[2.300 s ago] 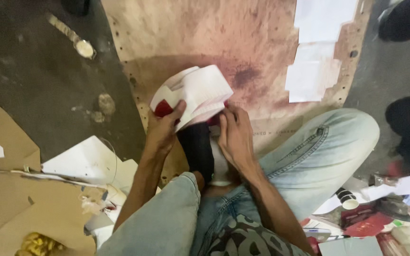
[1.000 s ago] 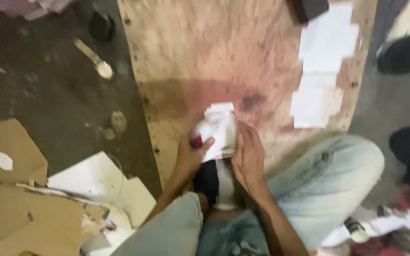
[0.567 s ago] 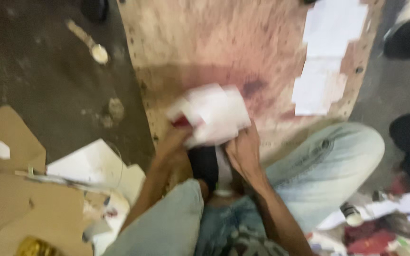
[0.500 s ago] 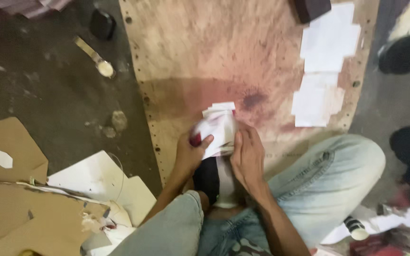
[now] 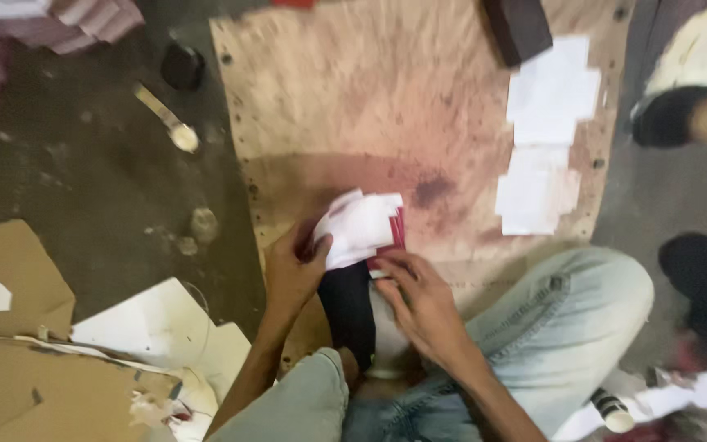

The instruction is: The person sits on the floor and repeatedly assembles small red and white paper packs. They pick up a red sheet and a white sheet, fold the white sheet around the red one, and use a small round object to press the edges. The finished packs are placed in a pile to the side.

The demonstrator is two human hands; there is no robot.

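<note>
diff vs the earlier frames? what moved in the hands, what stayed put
The white and red paper piece went from spread wide, about 2 s ago, to a smaller folded bundle. The left hand keeps gripping its left edge; the right hand has slid to its lower edge, fingers flat. The wooden board and white sheets stayed put.

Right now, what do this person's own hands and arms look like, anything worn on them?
Both hands are bare: the left hand and right hand show no gloves. The forearms are uncovered as far as the frame shows, with no sleeves, watch or bands visible. Rings cannot be made out through the blur.
</note>
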